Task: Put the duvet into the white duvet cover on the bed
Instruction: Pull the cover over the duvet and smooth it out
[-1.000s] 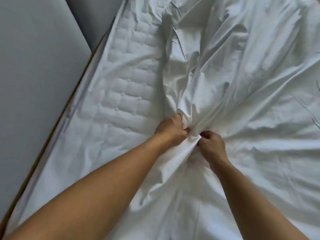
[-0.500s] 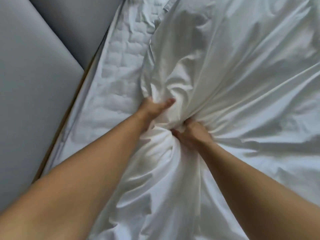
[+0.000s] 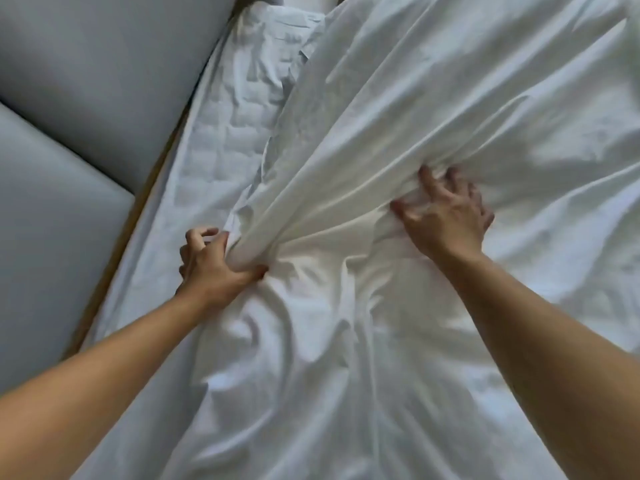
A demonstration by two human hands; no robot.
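Note:
The white duvet cover [image 3: 433, 109] lies crumpled over most of the bed, with folds fanning out from my two hands. My left hand [image 3: 214, 268] grips a gathered bunch of the cover near the bed's left side. Further right and a little higher, my right hand [image 3: 446, 213] clutches another fold of the cover with spread, curled fingers. A quilted white layer [image 3: 239, 133], duvet or mattress pad, I cannot tell which, shows uncovered at the upper left beside the cover's edge.
Grey padded panels [image 3: 69, 133] run along the left side of the bed, behind a thin wooden edge [image 3: 114, 258]. White fabric fills the rest of the view down to the bottom.
My hands, close together a second ago, have moved apart: the left went left and down, the right went right. The cover between them is pulled wider.

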